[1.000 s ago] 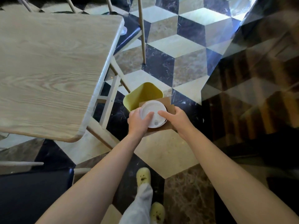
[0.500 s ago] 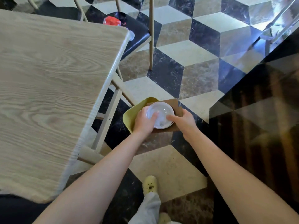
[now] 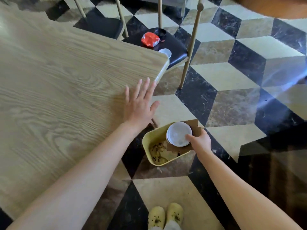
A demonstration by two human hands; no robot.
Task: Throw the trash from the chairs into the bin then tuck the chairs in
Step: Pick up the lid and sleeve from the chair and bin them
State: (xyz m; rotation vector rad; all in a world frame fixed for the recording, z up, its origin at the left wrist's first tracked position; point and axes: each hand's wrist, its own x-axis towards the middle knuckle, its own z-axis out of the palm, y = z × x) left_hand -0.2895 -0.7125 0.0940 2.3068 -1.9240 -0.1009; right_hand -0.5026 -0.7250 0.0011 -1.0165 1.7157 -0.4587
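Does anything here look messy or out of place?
Yes. Litter sits on the black chair seat past the table corner: a crumpled red wrapper, a black tub and a clear cup. The right hand holds a lidded cup on cardboard over the bin.

Matt wood-grain table (image 3: 66,90), glossy marble floor (image 3: 232,77), smooth plastic bin (image 3: 149,138), brown cardboard tray (image 3: 196,125).
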